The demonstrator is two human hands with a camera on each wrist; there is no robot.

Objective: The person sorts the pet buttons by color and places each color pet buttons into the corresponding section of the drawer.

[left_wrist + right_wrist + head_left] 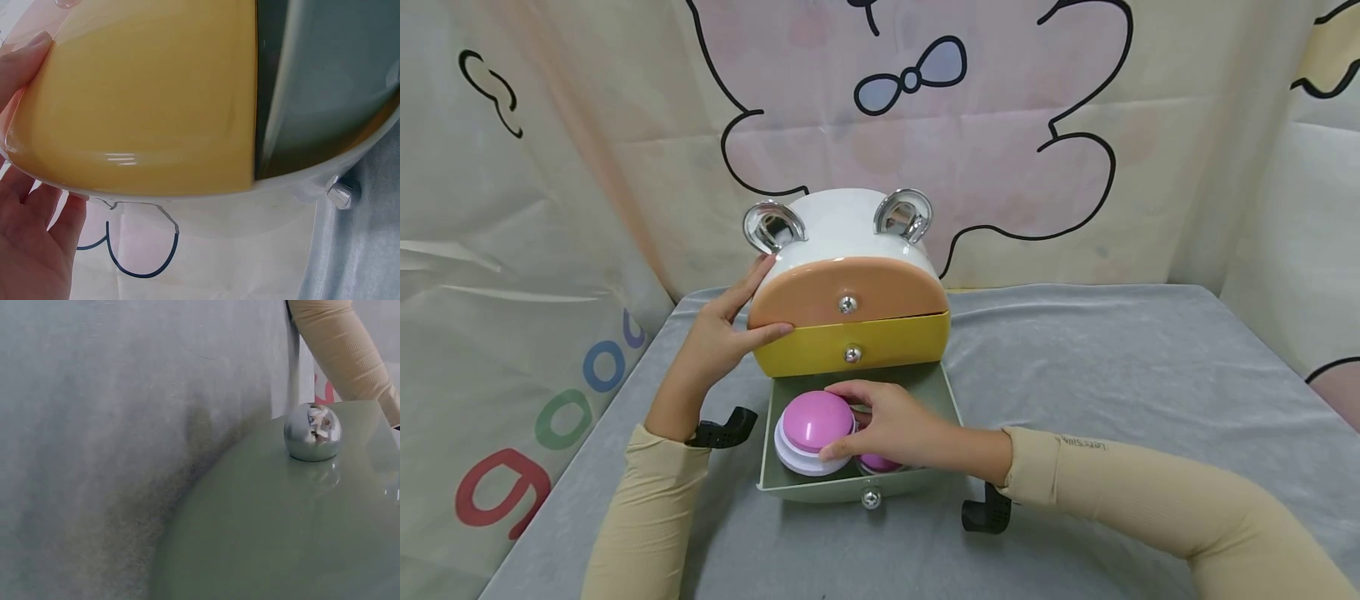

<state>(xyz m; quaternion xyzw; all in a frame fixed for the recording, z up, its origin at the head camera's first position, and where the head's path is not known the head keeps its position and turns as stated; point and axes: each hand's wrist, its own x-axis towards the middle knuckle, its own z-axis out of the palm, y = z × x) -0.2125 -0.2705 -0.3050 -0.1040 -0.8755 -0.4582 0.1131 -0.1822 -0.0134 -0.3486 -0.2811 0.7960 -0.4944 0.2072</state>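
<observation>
A white drawer box [842,208] with silver ears stands on the table, its green bottom drawer [917,379] pulled out. My left hand [718,337] grips the box's left side, thumb on the front and fingers along the side. The left wrist view shows that thumb by the yellow drawer [144,94]. Over the green drawer, my right hand [898,425] holds a round jar [816,421] with a pink domed lid and white base. Another pink round item [880,462] lies partly hidden under that hand. In the right wrist view the hand is out of sight.
Above the green drawer, the yellow and orange drawers [805,292] are closed. A silver knob [312,432] juts from the green drawer's front. Grey cloth [1112,375] covers the table, and printed curtains [1000,167] hang behind and at the sides.
</observation>
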